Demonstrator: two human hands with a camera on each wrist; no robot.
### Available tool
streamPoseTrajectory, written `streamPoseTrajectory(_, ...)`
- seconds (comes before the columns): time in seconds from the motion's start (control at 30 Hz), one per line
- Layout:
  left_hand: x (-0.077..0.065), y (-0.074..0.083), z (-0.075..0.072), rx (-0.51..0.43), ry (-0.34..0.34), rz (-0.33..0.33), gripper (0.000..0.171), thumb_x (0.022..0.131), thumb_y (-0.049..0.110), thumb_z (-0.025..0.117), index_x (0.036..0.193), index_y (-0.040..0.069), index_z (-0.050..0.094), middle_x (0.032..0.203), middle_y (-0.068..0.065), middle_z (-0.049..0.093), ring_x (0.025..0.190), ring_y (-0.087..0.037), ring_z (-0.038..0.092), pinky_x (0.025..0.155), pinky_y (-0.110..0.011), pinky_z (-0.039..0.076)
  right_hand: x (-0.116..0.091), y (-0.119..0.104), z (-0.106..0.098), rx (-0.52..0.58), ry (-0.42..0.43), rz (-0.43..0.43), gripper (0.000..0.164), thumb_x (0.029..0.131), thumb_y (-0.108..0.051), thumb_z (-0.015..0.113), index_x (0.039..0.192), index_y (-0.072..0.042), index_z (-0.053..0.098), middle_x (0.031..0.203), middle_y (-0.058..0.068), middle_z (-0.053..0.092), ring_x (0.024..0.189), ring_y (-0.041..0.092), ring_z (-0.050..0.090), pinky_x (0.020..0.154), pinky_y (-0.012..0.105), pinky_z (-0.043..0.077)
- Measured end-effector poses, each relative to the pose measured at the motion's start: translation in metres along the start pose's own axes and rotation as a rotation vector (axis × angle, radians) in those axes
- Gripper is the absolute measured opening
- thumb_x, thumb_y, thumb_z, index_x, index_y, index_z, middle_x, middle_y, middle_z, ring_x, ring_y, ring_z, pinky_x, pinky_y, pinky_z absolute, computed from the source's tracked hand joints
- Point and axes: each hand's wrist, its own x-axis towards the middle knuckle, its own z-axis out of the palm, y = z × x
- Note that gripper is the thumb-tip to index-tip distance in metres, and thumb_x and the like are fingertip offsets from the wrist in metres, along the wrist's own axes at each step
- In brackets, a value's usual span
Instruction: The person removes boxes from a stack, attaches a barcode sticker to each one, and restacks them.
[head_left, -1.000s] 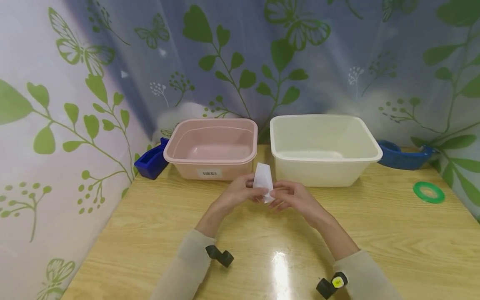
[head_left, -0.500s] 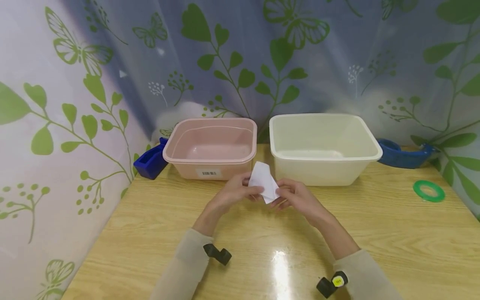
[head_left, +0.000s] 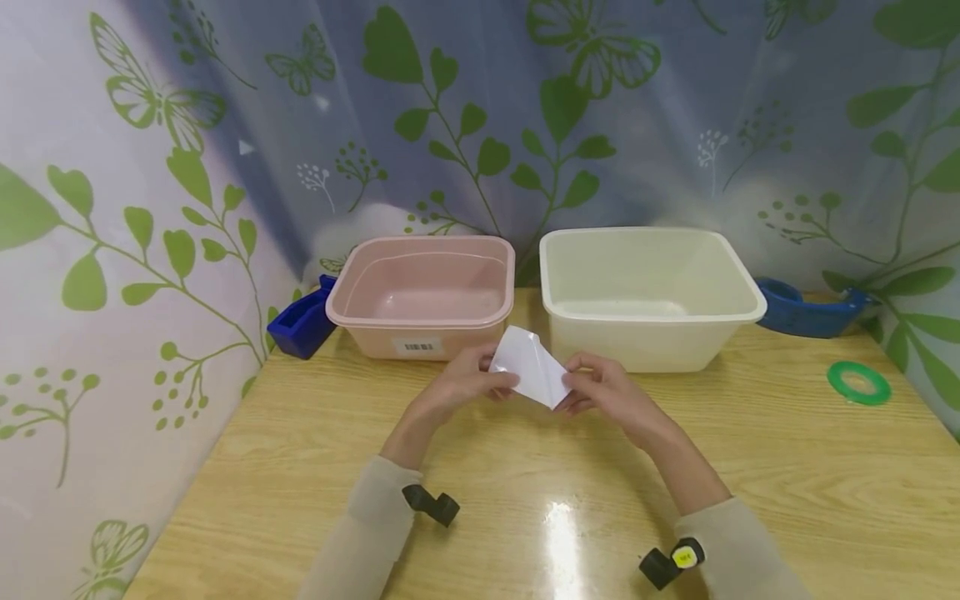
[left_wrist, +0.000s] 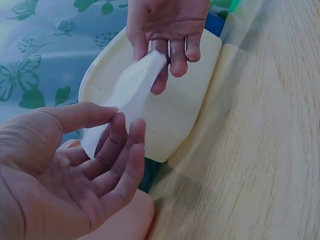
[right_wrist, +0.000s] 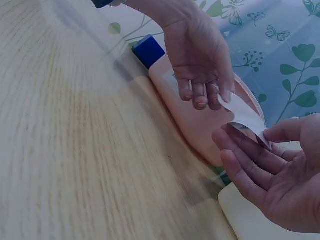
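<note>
A small white sheet of paper (head_left: 530,367), glossy and creased on its right part, is held above the table between both hands. My left hand (head_left: 463,379) pinches its left edge between thumb and fingers. At the lower right corner, my right hand (head_left: 606,389) pinches it the same way. In the left wrist view the sheet (left_wrist: 132,87) stretches between the two hands and bends slightly. From the right wrist, the paper (right_wrist: 245,112) looks curved, with the fingers partly behind it.
Behind the hands stand a pink basin (head_left: 420,321) and a cream basin (head_left: 637,342). A dark blue holder (head_left: 303,325) is at the left, a blue tape dispenser (head_left: 810,312) at the right. A green ring (head_left: 858,383) lies on the wooden table (head_left: 300,467).
The folded white paper has been spread wider. My right hand has moved a little to the right, my left hand slightly left, both keeping hold of it.
</note>
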Motion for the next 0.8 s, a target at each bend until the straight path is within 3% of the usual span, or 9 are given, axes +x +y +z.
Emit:
streamPoseTrajectory(0.13, 0.000, -0.002, -0.001, 0.007, -0.009, -0.024, 0.040, 0.095, 0.003, 0.070, 0.132, -0.008, 0.059, 0.099, -0.017, 0.073, 0.090, -0.041, 0.072, 0.080, -0.045, 0.062, -0.002, -0.003, -0.007, -0.013, 0.008, -0.004, 0.020, 0.105, -0.006, 0.052, 0.110, 0.013, 0.054, 0.093, 0.018, 0.073, 0.084, 0.029, 0.074, 0.084, 0.044, 0.062)
streamPoseTrajectory(0.37, 0.000, -0.004, -0.002, 0.021, -0.025, -0.072, 0.040, 0.093, 0.002, 0.070, 0.131, -0.007, 0.060, 0.100, -0.017, 0.071, 0.085, -0.030, 0.072, 0.080, -0.044, 0.062, -0.006, -0.011, -0.015, -0.041, 0.033, -0.015, 0.024, 0.105, -0.010, 0.054, 0.111, 0.013, 0.057, 0.104, 0.016, 0.069, 0.086, 0.020, 0.069, 0.082, 0.032, 0.061)
streamPoseTrajectory(0.8, 0.000, -0.006, 0.002, 0.060, -0.046, -0.113, 0.038, 0.093, 0.001, 0.069, 0.129, -0.008, 0.060, 0.100, -0.019, 0.072, 0.082, -0.029, 0.072, 0.076, -0.041, 0.062, -0.010, -0.018, -0.022, 0.011, 0.062, -0.033, 0.021, 0.105, -0.008, 0.053, 0.110, 0.011, 0.057, 0.104, 0.006, 0.066, 0.091, 0.016, 0.066, 0.082, 0.028, 0.058)
